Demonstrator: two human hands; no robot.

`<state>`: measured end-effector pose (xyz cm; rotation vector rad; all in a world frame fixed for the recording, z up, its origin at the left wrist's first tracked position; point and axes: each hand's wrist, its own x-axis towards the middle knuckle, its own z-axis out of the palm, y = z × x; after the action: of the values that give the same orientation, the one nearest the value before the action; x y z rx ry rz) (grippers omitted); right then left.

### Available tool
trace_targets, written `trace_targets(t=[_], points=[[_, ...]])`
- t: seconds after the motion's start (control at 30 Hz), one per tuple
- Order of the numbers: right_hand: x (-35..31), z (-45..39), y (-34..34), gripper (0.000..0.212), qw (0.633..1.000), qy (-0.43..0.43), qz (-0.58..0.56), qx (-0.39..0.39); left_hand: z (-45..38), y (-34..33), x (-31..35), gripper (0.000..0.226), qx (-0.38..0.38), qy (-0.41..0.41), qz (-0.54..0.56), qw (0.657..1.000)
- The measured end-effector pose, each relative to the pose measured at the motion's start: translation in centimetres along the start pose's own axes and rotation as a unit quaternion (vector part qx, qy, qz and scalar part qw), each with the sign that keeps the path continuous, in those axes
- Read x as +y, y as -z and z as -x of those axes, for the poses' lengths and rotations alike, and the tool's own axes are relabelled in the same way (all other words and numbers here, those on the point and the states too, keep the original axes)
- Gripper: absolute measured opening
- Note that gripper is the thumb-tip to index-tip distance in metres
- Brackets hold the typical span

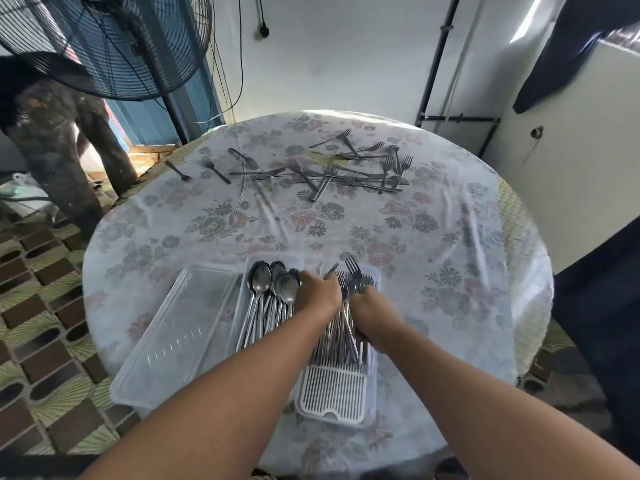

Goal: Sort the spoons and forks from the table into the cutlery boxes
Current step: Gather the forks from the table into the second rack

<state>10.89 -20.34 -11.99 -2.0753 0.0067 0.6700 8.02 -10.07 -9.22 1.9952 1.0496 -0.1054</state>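
Two clear cutlery boxes stand side by side near the table's front. The left box holds several spoons, bowls pointing away. The right box has a white slotted insert and holds several forks. My left hand and my right hand both reach into the fork box, fingers curled around fork handles. Many loose forks lie scattered across the far half of the table; one long spoon lies among them on the left.
A clear box lid lies left of the spoon box. The round table wears a floral cloth. A standing fan and a person's legs are at the far left; a white cabinet stands right.
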Motion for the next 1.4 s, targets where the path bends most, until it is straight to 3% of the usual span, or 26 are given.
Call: trace_targets(t=[0.1, 0.2, 0.37, 0.5, 0.57, 0.87, 1.0, 1.2, 1.33, 1.4], points=[[0.3, 0.1, -0.8, 0.020, 0.999, -0.003, -0.039, 0.005, -0.2, 0.1, -0.6, 0.038, 0.001, -0.026, 0.005, 1.000], [0.5, 0.8, -1.1, 0.022, 0.999, 0.002, -0.004, 0.041, 0.0, 0.2, -1.3, 0.012, 0.004, -0.050, 0.007, 0.999], [0.7, 1.5, -1.2, 0.024, 0.997, 0.035, 0.018, 0.072, 0.1, 0.3, -1.2, 0.024, 0.009, -0.081, 0.005, 0.997], [0.8, 1.8, -1.3, 0.027, 0.993, 0.066, 0.072, 0.061, -0.8, 0.1, -1.3, 0.029, 0.027, -0.118, -0.108, 0.987], [0.9, 2.0, -1.4, 0.029, 0.989, 0.075, 0.111, 0.062, -1.0, 0.2, -1.6, 0.018, 0.041, -0.147, -0.179, 0.972], [1.4, 2.0, -1.9, 0.021, 0.983, 0.064, 0.148, 0.084, -1.4, 0.0, -3.3, 0.058, 0.061, -0.303, -0.383, 0.870], [1.0, 2.3, -1.8, 0.033, 0.982, 0.082, 0.140, 0.093, -1.6, 0.2, -3.8, 0.038, 0.072, -0.357, -0.399, 0.841], [0.8, 2.6, -1.8, 0.024, 0.960, 0.131, 0.229, 0.090, -1.6, 0.5, -4.2, 0.026, 0.033, -0.366, -0.485, 0.793], [0.7, 2.6, -2.2, 0.025, 0.924, 0.172, 0.335, 0.063, -2.0, 0.7, -4.1, 0.067, -0.003, -0.350, -0.560, 0.751], [0.6, 2.5, -2.1, 0.025, 0.898, 0.200, 0.388, 0.058, -2.0, 0.6, -4.0, 0.076, 0.004, -0.349, -0.564, 0.748]])
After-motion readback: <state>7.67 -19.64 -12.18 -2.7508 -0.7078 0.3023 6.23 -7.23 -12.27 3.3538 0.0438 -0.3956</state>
